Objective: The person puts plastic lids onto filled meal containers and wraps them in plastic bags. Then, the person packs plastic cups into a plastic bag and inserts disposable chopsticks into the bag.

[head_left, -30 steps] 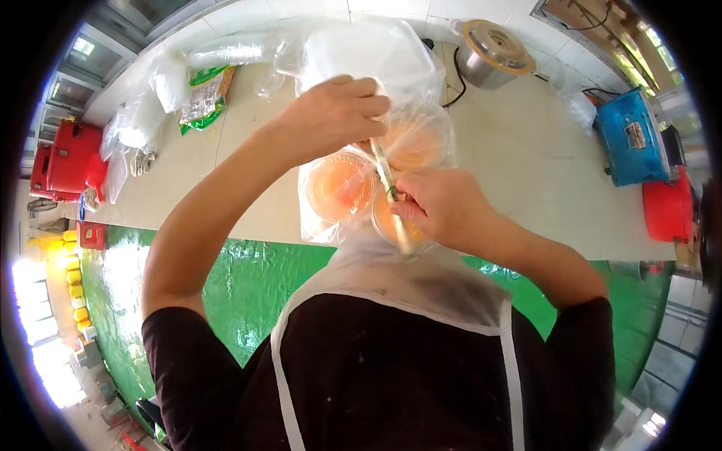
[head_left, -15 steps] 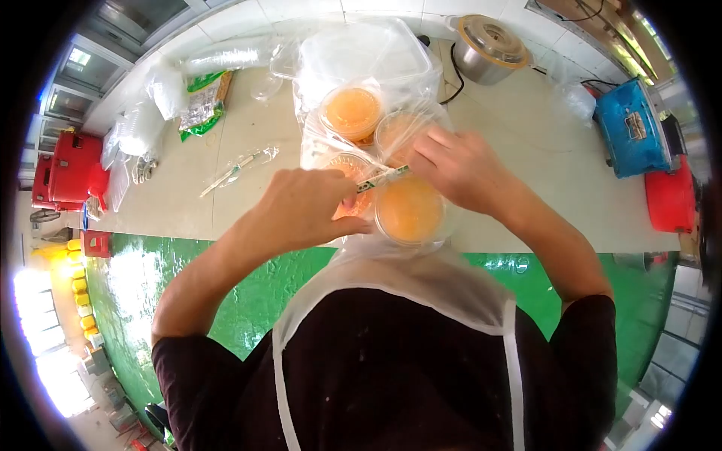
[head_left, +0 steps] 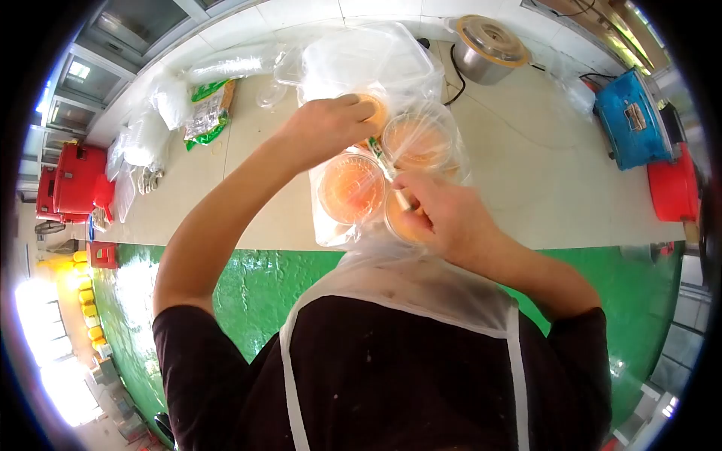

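Note:
Several round cups of orange contents, among them one at the lower left (head_left: 351, 189) and one at the upper right (head_left: 418, 140), sit in a clear plastic bag (head_left: 325, 228) at the table's front edge. A narrow patterned strip (head_left: 378, 152) runs slantwise over the middle of the bag. My left hand (head_left: 328, 129) is closed at the strip's upper end, over the rear left cup. Lower right, my right hand (head_left: 444, 213) pinches the strip's lower end above the front right cup, which it partly covers.
Behind the bag stands a translucent plastic tub (head_left: 368, 56). A steel pot (head_left: 489, 51) is at the back right, with a blue box (head_left: 632, 120) and red basin (head_left: 671, 184) farther right. Back left lie a green packet (head_left: 208, 113) and plastic bags (head_left: 169, 101).
My left hand has moved up and away from me, and my right hand down towards me. The strip has turned from nearly crosswise to slanting. The clear wrapper on the table at left is no longer visible.

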`<state>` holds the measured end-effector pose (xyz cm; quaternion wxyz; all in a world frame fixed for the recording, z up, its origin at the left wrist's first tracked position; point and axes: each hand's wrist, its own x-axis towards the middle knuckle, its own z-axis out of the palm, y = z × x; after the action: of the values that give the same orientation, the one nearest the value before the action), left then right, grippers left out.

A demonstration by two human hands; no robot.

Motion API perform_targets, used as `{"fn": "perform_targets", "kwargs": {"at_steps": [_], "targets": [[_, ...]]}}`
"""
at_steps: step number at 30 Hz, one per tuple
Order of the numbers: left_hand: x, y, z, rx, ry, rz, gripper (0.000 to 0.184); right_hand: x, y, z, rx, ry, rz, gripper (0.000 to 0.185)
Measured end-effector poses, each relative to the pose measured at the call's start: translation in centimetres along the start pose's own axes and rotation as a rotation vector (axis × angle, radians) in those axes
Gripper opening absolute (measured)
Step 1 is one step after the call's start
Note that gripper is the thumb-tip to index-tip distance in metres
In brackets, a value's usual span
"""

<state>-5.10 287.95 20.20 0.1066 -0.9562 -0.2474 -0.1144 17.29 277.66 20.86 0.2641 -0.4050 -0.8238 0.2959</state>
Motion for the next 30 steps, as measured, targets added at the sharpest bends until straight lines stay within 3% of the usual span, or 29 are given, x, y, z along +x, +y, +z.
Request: {"fn": "perform_targets", "kwargs": {"at_steps": [3,6,11,14,16,18,20,23,27,30], "targets": [[3.2,-1.1,2.3,-0.145,0.088,0.103,0.015,0.3,0.4,1.0,0.15,-0.136,-0.062,0.029],[5.8,-0.7,2.6,-0.265,0.035,0.196,0.014,1.2,1.3,-0.4,-0.391,-0.002,-0.246,0.028],[7.7,-0.6,3.9,-0.399,-0.041,0.154,0.012,4.4,4.4,-1.6,-0.741,0.108,-0.495,0.023],[6.0,-0.8,2.7,-0.381,0.342,-0.006,0.006,4.7,4.4,-2.2,-0.797,0.021,-0.533,0.019],[3.0,-0.1,-1.0,-0.408,0.291,-0.328,0.006,4.1,4.5,-2.1,-0.744,0.007,-0.501,0.016],[-1.3,1.4,-3.3,-0.478,-0.021,-0.469,0.012,2.8,4.9,-1.3,-0.671,0.053,-0.469,0.013],[-3.8,2.8,-4.5,-0.485,-0.237,-0.333,0.015,2.1,3.8,-0.9,-0.596,0.013,-0.314,0.014],[-4.5,2.8,-3.0,-0.311,-0.101,-0.317,0.013,1.4,3.0,0.2,-0.44,0.026,-0.139,0.013],[-3.1,0.9,-2.3,-0.071,-0.134,-0.026,0.015,0.7,2.0,0.7,-0.357,-0.014,0.062,0.009],[-0.9,-0.8,-2.6,0.117,-0.039,0.163,0.016,0.2,0.6,1.7,-0.459,0.081,-0.026,0.016]]}}
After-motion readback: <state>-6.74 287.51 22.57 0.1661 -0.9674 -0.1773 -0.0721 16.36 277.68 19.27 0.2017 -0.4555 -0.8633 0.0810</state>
